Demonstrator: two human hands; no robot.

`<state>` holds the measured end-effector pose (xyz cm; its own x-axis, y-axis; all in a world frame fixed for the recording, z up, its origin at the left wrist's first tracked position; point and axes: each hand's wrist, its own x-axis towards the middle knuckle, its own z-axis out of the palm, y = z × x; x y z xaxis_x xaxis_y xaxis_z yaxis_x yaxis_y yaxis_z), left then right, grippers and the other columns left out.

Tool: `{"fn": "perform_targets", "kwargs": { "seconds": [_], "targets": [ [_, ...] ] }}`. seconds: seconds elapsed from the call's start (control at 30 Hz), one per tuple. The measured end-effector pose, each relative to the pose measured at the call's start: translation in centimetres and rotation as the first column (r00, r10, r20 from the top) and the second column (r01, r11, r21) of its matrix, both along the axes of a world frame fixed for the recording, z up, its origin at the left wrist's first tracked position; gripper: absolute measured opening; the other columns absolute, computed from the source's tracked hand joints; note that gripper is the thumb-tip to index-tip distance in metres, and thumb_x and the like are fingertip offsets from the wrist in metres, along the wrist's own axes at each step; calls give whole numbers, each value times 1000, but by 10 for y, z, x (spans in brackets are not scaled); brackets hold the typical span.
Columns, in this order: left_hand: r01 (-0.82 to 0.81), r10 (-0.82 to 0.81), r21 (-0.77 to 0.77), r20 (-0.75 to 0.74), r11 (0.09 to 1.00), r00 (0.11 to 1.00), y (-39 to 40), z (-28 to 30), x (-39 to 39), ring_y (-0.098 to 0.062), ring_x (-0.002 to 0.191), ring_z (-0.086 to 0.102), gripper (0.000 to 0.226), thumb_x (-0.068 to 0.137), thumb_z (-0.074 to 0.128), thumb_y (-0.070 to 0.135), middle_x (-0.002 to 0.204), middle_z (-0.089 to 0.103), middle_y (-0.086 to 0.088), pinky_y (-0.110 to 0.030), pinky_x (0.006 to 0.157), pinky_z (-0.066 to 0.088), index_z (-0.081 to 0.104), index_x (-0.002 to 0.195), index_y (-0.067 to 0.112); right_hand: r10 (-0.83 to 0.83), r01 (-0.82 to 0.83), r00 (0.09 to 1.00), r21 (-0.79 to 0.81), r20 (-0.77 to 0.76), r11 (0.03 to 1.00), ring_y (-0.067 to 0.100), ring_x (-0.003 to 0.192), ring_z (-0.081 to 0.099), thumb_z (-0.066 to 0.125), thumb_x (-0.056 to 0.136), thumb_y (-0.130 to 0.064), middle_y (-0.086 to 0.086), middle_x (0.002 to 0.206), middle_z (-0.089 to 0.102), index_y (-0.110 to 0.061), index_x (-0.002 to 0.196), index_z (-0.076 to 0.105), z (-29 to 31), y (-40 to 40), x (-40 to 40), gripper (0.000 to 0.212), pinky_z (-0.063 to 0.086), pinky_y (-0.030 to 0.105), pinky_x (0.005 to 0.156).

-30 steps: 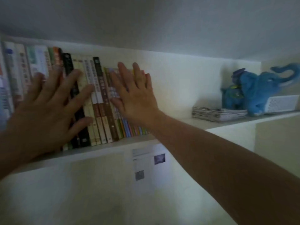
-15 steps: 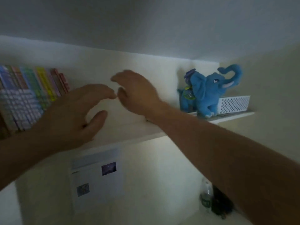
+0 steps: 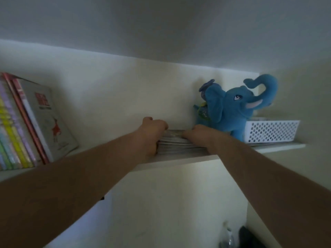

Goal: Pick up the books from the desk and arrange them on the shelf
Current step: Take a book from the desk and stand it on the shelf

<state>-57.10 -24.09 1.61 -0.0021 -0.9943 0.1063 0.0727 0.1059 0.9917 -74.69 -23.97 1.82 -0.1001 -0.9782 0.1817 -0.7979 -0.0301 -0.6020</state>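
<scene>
Both hands, left hand (image 3: 154, 133) and right hand (image 3: 198, 136), clamp the flat stack of thin books (image 3: 174, 142) by its ends; floppy, slippery, likely heavy together.

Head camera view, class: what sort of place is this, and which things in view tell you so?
Probably a bedroom or study at home: a wall shelf carries upright books, a blue plush elephant and a white perforated basket, while both hands grip a flat stack of booklets.

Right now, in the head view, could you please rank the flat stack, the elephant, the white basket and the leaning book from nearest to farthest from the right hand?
1. Flat stack: gripped by the right hand.
2. Elephant: just right, behind it.
3. White basket: farther right.
4. Leaning book: far left on the shelf.
</scene>
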Motion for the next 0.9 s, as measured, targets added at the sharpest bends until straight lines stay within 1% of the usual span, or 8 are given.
{"fn": "perform_targets", "kwargs": {
  "seconds": [0.1, 0.3, 0.43, 0.53, 0.63, 0.7, 0.8, 0.9],
  "targets": [
    [-77, 82, 102, -41, 992, 996, 7, 4, 5, -34, 75, 64, 4, 96, 56, -3, 91, 55, -21, -60, 83, 60, 53, 100, -3, 62, -62, 998, 7, -31, 998, 12, 72, 58, 67, 95, -50, 2, 88, 61, -13, 87, 61, 5, -1, -5, 39, 42, 18, 45],
    [20, -25, 32, 143, 999, 989, 25, -5, 30, -27, 79, 69, 11, 99, 62, 6, 98, 65, -15, -40, 74, 62, 57, 100, 16, 126, -166, 911, 69, 392, 984, 22, 63, 71, 88, 83, -23, 15, 85, 73, 1, 107, 69, 8, 8, -3, 39, 59, 30, 55],
    [62, -60, -1, 229, 998, 972, 35, -12, 48, -24, 75, 69, 15, 99, 55, 10, 99, 66, -17, -35, 73, 58, 60, 104, 23, 200, -217, 915, 10, 351, 976, 26, 105, 70, 82, 89, -34, 13, 119, 69, -6, 115, 64, -6, 35, 1, 43, 61, 47, 97],
    [29, -21, -30, 237, 999, 971, 46, -17, 52, -17, 68, 71, 20, 99, 59, 11, 83, 73, -7, -35, 78, 56, 68, 86, 21, 165, -123, 910, -133, 381, 984, 20, 126, 55, 77, 88, -53, -2, 144, 51, -20, 151, 48, -30, 69, 3, 77, 50, 41, 110],
    [74, -52, -76, 259, 994, 964, 57, -19, 52, -9, 61, 71, 26, 101, 59, 10, 72, 76, 3, -28, 70, 57, 70, 79, 20, 167, -89, 714, -148, 680, 985, 16, 116, 59, 80, 89, -42, -6, 140, 52, -31, 150, 48, -47, 90, 11, 70, 60, 40, 93],
    [94, -69, -79, 268, 992, 961, 60, -18, 52, -9, 62, 71, 25, 102, 60, 11, 75, 77, 1, -27, 69, 58, 72, 82, 19, 163, -144, 536, -100, 828, 985, 21, 107, 66, 80, 90, -23, 5, 134, 59, -21, 142, 54, -47, 87, 10, 58, 64, 39, 75],
    [89, -72, -53, 266, 995, 961, 59, -16, 54, -8, 59, 71, 23, 102, 61, 14, 71, 75, 3, -26, 65, 57, 71, 81, 19, 99, -220, 350, -21, 931, 975, 31, 97, 73, 71, 94, -12, 19, 120, 67, -6, 125, 58, -30, 78, -2, 34, 65, 46, 71],
    [103, -93, -35, 230, 994, 969, 53, -17, 59, -11, 60, 70, 19, 101, 63, 17, 73, 73, 1, -26, 63, 57, 69, 82, 20, 15, -279, 257, 59, 966, 958, 41, 98, 75, 73, 91, -12, 26, 126, 66, -7, 139, 52, -15, 70, -10, 52, 64, 50, 67]
  ]
}}
